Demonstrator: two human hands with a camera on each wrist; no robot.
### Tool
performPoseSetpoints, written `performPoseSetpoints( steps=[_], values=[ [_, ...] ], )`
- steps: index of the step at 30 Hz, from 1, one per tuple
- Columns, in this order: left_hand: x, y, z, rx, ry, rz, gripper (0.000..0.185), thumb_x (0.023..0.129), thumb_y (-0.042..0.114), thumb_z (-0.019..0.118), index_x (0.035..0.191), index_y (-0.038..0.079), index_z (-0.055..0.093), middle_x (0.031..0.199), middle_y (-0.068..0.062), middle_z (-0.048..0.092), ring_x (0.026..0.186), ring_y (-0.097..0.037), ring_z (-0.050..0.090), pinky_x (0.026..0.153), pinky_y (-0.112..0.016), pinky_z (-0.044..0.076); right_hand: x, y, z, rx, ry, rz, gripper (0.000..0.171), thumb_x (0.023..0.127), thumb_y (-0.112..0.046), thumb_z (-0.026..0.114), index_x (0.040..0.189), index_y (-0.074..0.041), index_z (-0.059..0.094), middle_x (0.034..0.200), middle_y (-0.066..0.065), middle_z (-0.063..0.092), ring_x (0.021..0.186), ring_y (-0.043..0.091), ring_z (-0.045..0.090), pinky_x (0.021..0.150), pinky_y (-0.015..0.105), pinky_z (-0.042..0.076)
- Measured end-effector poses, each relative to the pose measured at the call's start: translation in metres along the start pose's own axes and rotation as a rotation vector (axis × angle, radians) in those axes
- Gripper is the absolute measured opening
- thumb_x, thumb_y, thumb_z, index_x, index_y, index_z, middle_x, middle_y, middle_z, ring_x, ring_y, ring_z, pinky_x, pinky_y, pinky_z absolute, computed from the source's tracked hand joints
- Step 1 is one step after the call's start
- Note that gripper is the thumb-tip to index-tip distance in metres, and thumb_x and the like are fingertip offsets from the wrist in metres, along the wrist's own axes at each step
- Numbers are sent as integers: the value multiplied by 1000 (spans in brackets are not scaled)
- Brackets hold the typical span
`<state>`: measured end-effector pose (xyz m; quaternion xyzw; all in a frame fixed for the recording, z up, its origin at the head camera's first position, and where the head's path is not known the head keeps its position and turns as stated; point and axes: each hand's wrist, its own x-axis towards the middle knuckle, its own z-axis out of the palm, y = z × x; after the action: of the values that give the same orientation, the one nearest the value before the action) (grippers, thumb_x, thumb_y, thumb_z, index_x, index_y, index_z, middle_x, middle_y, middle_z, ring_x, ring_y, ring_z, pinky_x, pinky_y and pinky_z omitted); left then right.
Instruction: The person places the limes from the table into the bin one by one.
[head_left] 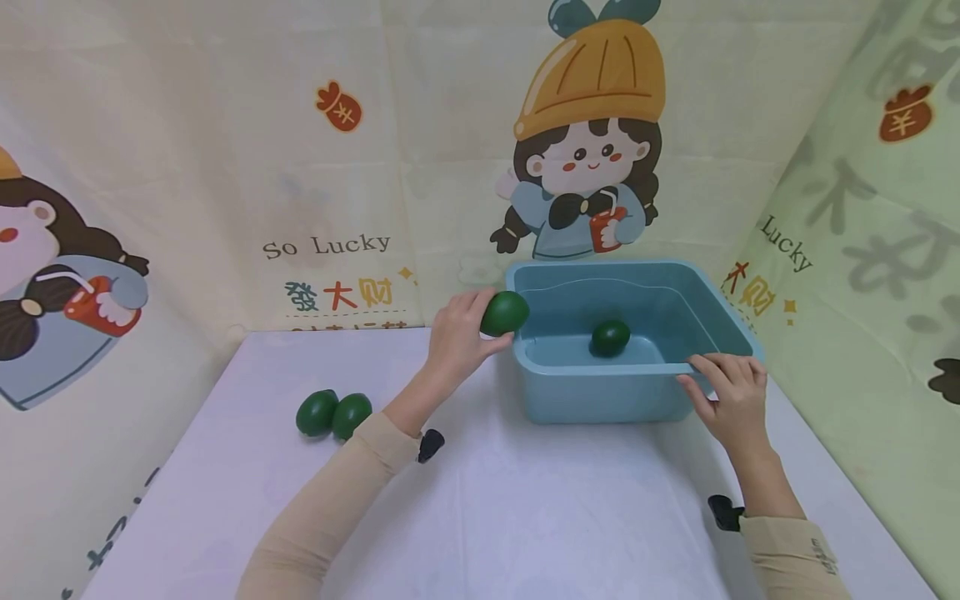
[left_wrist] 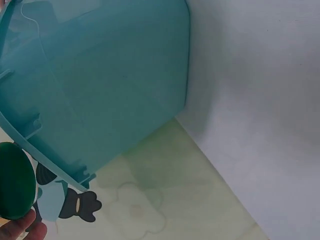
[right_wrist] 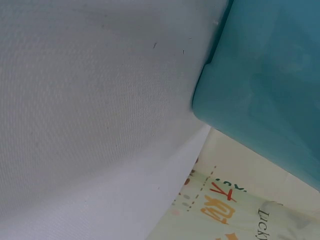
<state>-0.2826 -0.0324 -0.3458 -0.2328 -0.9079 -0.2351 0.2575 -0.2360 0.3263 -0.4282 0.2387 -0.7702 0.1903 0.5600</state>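
Observation:
My left hand (head_left: 459, 335) grips a smooth, dark green oval fruit (head_left: 506, 313) between thumb and fingers, at the left rim of a blue plastic bin (head_left: 600, 396). In the left wrist view, that fruit (left_wrist: 16, 182) shows at the left edge beside the bin wall (left_wrist: 115, 75), with fingertips under it. One similar green fruit (head_left: 611, 337) lies on the bin's floor. With fingers over the near right rim and thumb outside, my right hand (head_left: 731, 400) holds the bin. The right wrist view shows the bin's outer wall (right_wrist: 260, 100), with the hand itself out of sight.
Two more green fruits, one farther left (head_left: 317, 413) and one beside it (head_left: 352, 415), lie side by side on the white tabletop (head_left: 525, 517), left of my forearm. A printed cloth backdrop (head_left: 435, 150) stands behind the bin and along both sides.

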Motion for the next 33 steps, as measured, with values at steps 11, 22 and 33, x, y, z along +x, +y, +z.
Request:
performPoseSetpoints(
  steps=[11, 22, 33],
  values=[
    [12, 7, 9, 18, -25, 49, 59, 74, 36, 72, 123, 10, 52, 113, -7, 58, 103, -24, 52, 82, -41, 44, 1, 0, 0, 4, -2, 9, 48, 88, -46, 53, 84, 1, 63, 78, 19, 57, 73, 38, 47, 72, 54, 24],
    [24, 20, 14, 90, -73, 92, 62, 75, 43, 69, 126, 12, 50, 107, -6, 58, 98, -22, 53, 79, -37, 45, 3, -2, 0, -1, 0, 5, 48, 88, -45, 53, 84, 1, 63, 78, 20, 57, 72, 38, 48, 72, 55, 25],
    [26, 27, 21, 159, -112, 114, 63, 76, 46, 67, 127, 15, 49, 110, -3, 57, 95, -20, 51, 77, -33, 44, 2, 0, 2, 1, 5, 3, 48, 88, -45, 54, 84, 1, 63, 78, 21, 57, 72, 39, 47, 71, 55, 24]
  ],
)
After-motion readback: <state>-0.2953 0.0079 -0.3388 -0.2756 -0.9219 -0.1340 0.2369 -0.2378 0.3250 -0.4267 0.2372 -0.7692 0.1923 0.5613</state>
